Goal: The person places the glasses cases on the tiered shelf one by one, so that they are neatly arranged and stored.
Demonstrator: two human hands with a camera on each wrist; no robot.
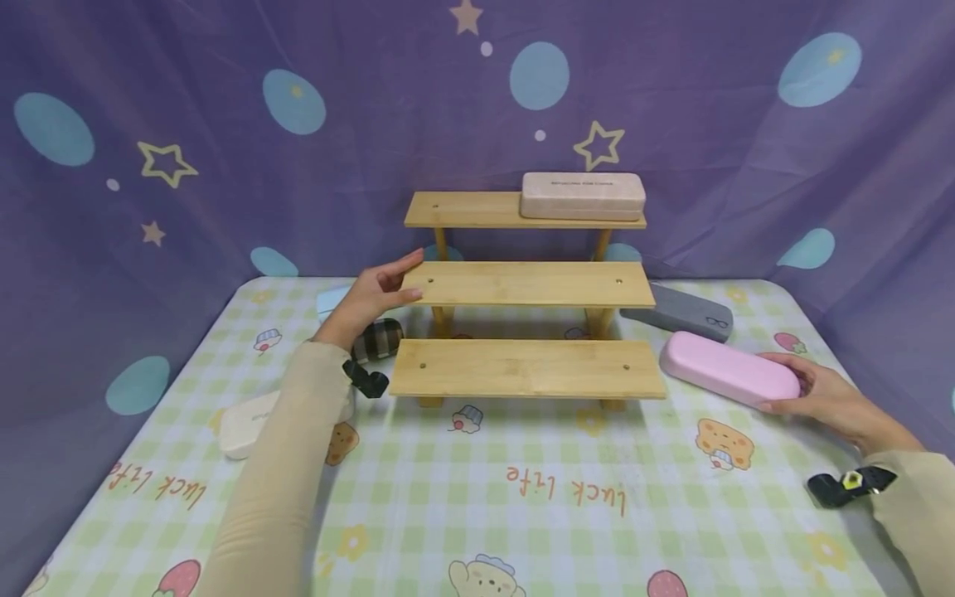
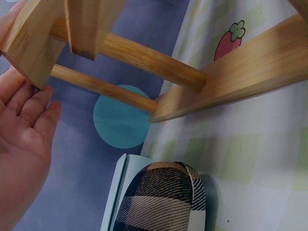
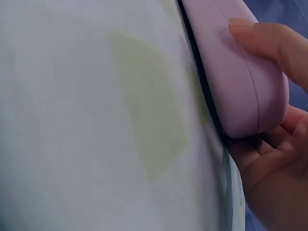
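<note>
A three-tier wooden display stand [image 1: 522, 365] occupies the middle of the table. My left hand [image 1: 370, 297] grips the left end of its middle board. In the left wrist view the fingertips [image 2: 41, 98] bend against the underside of that board. On the right, my right hand [image 1: 831, 402] holds the near right end of a pink glasses case [image 1: 727, 366]. The right wrist view shows the thumb on one side of the pink case [image 3: 236, 72] and the other fingers partly hidden beneath it. A beige glasses case [image 1: 582, 197] lies on the top board, toward its right end.
Behind the pink case lies a grey glasses case [image 1: 690, 313]. A plaid case [image 1: 378, 340] and a light blue case [image 1: 331, 300] are left of the stand. My left sleeve partly covers a white case [image 1: 246, 424]. A purple curtain [image 1: 358, 166] hangs behind the table.
</note>
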